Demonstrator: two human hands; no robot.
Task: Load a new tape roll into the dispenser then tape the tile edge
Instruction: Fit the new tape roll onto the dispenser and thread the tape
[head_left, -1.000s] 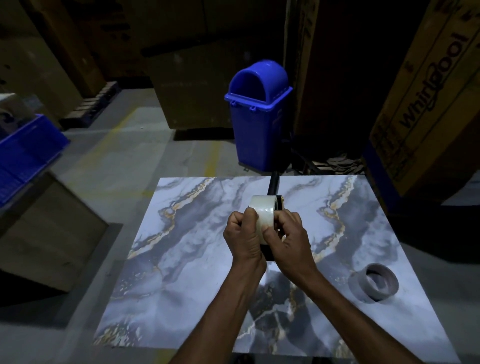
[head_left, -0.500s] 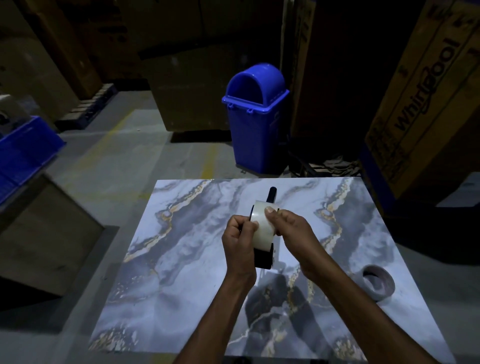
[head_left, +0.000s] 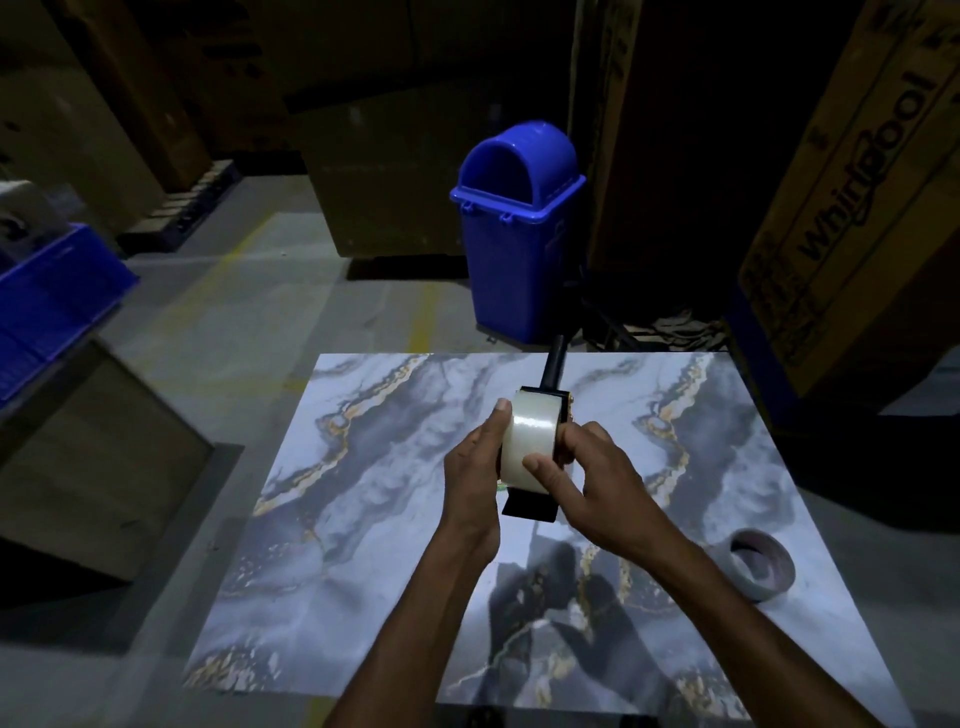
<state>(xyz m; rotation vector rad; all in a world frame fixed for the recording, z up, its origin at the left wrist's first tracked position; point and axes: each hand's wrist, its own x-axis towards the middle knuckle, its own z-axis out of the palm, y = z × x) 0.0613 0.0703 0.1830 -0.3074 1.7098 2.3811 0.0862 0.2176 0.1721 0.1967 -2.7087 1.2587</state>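
- Tape roll (head_left: 531, 444), pale and glossy, sits in the black dispenser (head_left: 535, 506), held in the air above the marbled tile (head_left: 363, 493); the dispenser's handle (head_left: 551, 364) points away from the person.
- Left hand (head_left: 475, 475) is clenched round the roll's left side, thumb up along its edge, so it is grasping roll and dispenser together.
- Right hand (head_left: 592, 483) presses on the right side, its thumb laid across the roll's face; it is grasping the roll, perhaps seating it or feeling for the free end, though I cannot tell which.
- Loading looks nearly done: the roll is on the frame, but no strip is seen pulled out to the front of the dispenser.
- Taping has not begun; the tile's edges look bare.
- Ring of tape (head_left: 761, 569), greyish, lies on the tile near its right edge, well apart from the hands.
- Blue bin (head_left: 514, 249) stands on the floor beyond the tile.
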